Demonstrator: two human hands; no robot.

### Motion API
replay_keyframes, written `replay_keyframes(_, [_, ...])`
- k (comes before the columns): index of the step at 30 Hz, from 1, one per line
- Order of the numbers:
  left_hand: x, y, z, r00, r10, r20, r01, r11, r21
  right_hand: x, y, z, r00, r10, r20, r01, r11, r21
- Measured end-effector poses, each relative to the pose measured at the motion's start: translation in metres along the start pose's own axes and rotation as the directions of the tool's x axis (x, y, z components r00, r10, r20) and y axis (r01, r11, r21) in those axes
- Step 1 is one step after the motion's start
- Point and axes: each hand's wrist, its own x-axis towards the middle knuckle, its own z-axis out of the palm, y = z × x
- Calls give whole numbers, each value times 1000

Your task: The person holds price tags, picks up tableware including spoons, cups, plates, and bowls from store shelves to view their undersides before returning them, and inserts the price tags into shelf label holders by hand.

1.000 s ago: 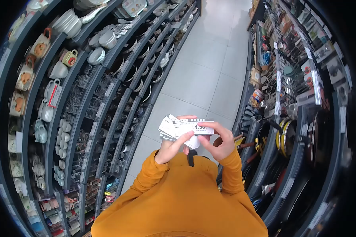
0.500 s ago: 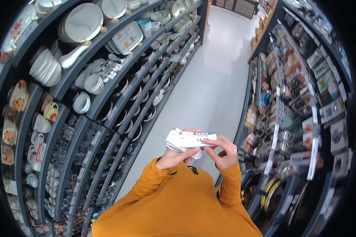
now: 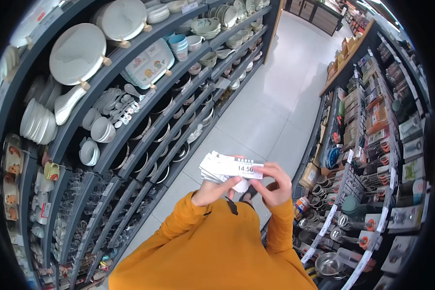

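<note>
A fanned stack of white price labels is in front of my chest, the top one printed 14.50. My left hand is closed round the stack from the left and below, its thumb on the lower edge of the labels. Some fingertips show behind the upper edge. At the right end of the top label, my right hand pinches it between thumb and fingers.
Shelves on the left hold white plates, a patterned tray, bowls and spoons. Kitchen tools and a steel pan fill the right-hand shelves. A tiled aisle runs ahead between them, with a dark cabinet at its far end.
The view has tilted up and shifted along the aisle, showing more plates on the left and the far cabinet. Both hands still hold the labels, and the right fingers have slid slightly on the top label.
</note>
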Motion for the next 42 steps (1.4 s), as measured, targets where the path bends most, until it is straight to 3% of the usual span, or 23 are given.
replay_keyframes(3, [53, -2, 9, 1000, 29, 5, -29, 999, -24, 38, 28, -29, 1000, 19, 14, -19, 1000, -15])
replay_keyframes(4, [74, 0, 16, 999, 49, -19, -49, 998, -26, 52, 44, -41, 998, -66, 21, 66, 998, 11])
replay_keyframes(11, [209, -6, 70, 995, 100, -30, -101, 993, -65, 130, 113, -137, 998, -2, -66, 15, 978, 208])
replay_keyframes(20, [327, -24, 103, 998, 67, 0, -67, 998, 3, 199, 176, -224, 996, -84, 11, 81, 985, 154])
replay_keyframes(32, [482, -46, 113, 987, -29, 157, 29, 1000, 1, 271, 240, -302, 991, 109, -75, -107, 994, 32])
replay_keyframes(35, [530, -50, 101, 979, -11, 203, 10, 1000, 4, 305, 267, -310, 987, 74, -140, -65, 996, 64])
replay_keyframes(42, [635, -35, 74, 975, 79, 209, -70, 996, -50, 411, 330, -329, 993, -10, -116, 13, 1000, 25])
